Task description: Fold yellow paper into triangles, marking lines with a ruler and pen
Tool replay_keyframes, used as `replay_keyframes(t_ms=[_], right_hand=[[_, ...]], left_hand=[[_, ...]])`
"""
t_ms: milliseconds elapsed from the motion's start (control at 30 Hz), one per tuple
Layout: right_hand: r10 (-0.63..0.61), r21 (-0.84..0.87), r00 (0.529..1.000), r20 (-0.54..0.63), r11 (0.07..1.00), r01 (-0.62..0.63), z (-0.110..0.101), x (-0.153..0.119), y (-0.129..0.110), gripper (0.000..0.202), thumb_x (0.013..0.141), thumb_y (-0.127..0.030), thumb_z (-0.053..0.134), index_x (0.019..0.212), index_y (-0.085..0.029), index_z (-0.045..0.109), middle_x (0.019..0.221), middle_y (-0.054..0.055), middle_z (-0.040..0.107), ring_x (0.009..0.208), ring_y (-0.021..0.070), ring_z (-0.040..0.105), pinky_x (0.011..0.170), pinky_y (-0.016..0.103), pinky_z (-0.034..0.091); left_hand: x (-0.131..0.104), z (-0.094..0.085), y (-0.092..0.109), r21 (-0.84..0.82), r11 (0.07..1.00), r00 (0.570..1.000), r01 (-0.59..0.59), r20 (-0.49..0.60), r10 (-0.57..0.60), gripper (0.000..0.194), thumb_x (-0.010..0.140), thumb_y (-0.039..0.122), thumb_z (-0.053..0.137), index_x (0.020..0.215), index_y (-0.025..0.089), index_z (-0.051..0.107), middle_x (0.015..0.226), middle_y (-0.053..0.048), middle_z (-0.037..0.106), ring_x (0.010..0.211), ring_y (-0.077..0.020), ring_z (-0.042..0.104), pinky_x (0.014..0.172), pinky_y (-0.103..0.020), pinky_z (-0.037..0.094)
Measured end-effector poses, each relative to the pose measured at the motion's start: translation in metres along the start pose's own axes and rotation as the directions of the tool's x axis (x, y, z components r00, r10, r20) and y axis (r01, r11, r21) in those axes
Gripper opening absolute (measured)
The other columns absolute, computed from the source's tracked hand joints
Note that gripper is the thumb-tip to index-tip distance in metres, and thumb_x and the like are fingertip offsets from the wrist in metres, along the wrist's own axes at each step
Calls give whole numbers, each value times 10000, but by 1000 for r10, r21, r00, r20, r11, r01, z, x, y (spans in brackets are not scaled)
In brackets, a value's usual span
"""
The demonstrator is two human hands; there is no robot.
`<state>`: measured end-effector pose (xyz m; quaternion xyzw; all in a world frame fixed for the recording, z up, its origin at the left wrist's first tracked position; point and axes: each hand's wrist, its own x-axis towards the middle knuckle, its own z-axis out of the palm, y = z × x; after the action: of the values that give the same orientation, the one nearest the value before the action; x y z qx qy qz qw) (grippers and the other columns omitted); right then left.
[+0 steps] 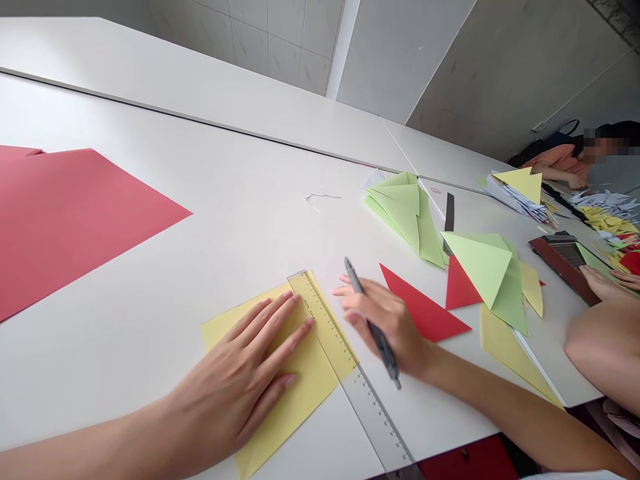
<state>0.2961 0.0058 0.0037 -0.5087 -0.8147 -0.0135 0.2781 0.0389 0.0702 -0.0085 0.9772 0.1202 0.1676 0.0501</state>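
Note:
My left hand lies flat with its fingers stretched out on a sheet of yellow paper, and its fingertips press on a clear plastic ruler. The ruler runs along the right side of the sheet and reaches past it toward the table's near edge. My right hand is raised just right of the ruler, closed around a dark grey pen. The pen's upper part sticks out beyond my fingers, and it touches neither the ruler nor the paper. A red paper triangle lies beyond my right hand.
A large red sheet covers the left of the white table. Stacked green paper pieces, a dark metal ruler and a green triangle lie at right. Another person's hand rests near a paper cutter; someone else sits farther back.

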Motion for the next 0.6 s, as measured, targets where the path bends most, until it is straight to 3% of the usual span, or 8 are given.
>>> replay_keyframes(t_ms=[33,67,167,367,600], right_hand=[[25,84,998,52,996,-30,1,-4,-9,28,979,-238,481,971,-214,468,1292,133,607,1286,220,515,1034,400,450],[43,144,993,111,988,-59,2,-8,-16,104,957,-268,534,964,-215,445,1405,144,531,1378,227,423,1111,432,385],[81,221,959,271,965,-144,3,-15,-26,234,916,-327,601,974,-222,401,1522,142,394,1476,227,242,1194,499,250],[95,182,935,342,969,-165,5,-17,-24,227,923,-332,576,1018,-222,401,1559,116,333,1487,246,200,1203,533,220],[78,156,936,344,978,-139,4,-17,-27,193,920,-283,560,1023,-214,413,1570,109,308,1485,247,206,1217,510,226]], left_hand=[[0,0,0,-9,1000,1000,7,3,-7,555,991,262,395,1523,170,266,1589,-133,244,1456,-314,269,1185,-500,312],[0,0,0,-15,1000,1000,12,7,-12,556,989,257,394,1523,168,265,1591,-134,238,1454,-317,274,1183,-502,315],[-1,-2,1,-21,1000,1000,20,24,-19,557,976,248,397,1515,170,282,1595,-135,226,1449,-333,280,1164,-518,343],[4,-7,0,38,999,1000,-10,24,9,588,929,217,406,1500,124,296,1591,-192,192,1450,-365,262,1089,-544,426],[6,-6,-4,23,999,998,-38,48,37,633,900,216,431,1503,108,274,1583,-219,193,1454,-384,238,1081,-577,425]])
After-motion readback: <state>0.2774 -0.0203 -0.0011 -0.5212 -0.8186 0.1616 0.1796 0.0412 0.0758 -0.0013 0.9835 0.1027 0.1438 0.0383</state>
